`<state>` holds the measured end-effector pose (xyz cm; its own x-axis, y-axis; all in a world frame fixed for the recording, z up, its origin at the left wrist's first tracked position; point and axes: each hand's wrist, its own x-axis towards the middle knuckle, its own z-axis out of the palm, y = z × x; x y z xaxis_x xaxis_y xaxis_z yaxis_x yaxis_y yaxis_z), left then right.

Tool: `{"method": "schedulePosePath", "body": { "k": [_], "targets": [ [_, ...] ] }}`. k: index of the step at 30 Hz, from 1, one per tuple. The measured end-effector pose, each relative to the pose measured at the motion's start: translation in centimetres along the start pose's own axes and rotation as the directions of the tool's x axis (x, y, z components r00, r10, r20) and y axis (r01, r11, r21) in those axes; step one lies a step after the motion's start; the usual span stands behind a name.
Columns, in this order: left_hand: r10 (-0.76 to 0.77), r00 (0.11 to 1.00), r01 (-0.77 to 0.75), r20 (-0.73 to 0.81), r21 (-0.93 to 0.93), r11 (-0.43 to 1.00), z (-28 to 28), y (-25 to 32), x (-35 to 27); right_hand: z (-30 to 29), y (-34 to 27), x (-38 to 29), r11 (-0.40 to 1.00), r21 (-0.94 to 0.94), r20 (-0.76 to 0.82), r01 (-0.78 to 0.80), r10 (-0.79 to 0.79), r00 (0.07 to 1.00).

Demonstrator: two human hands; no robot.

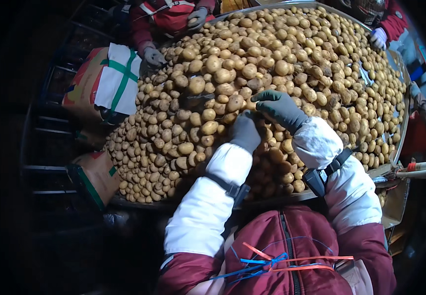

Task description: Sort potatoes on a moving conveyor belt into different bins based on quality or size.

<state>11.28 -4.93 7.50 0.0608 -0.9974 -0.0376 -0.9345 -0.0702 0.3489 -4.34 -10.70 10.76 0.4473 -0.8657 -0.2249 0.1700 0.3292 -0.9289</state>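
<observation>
A wide heap of potatoes [213,127] of mixed sizes, small at the left and bigger in the middle, fills a metal-edged table [401,147]. My left hand [246,131], in a grey-green glove, reaches over the middle of the heap; its fingertips are shaded, so a potato in them cannot be made out. Just right of it and slightly farther away, my right hand [281,108], gloved alike, is curved over the potatoes with thumb and fingers apart and nothing seen in it. White sleeve covers with black straps and devices cover both my forearms.
Across the table at the upper left, a co-worker's gloved hands [154,57] touch the heap. Another person's gloved hand [379,38] rests at the far right edge. Cardboard boxes with green tape [84,83] [98,177] stand along the left side. White pipes [419,170] jut out at the right.
</observation>
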Motion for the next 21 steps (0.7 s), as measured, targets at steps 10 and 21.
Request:
{"method": "schedulePosePath", "body": {
  "k": [10,21],
  "targets": [
    [-0.085,0.932,0.303,0.353,-0.884,-0.355,-11.8,-11.2,-6.1,3.0,4.7,3.3,0.994,0.106,0.111,0.014,-0.026,0.993],
    [-0.063,0.991,0.13,0.114,-0.854,0.504,-5.2,-8.5,3.2,-0.3,3.1,5.6,0.985,0.053,-0.202,0.164,-0.15,0.968]
  ]
}}
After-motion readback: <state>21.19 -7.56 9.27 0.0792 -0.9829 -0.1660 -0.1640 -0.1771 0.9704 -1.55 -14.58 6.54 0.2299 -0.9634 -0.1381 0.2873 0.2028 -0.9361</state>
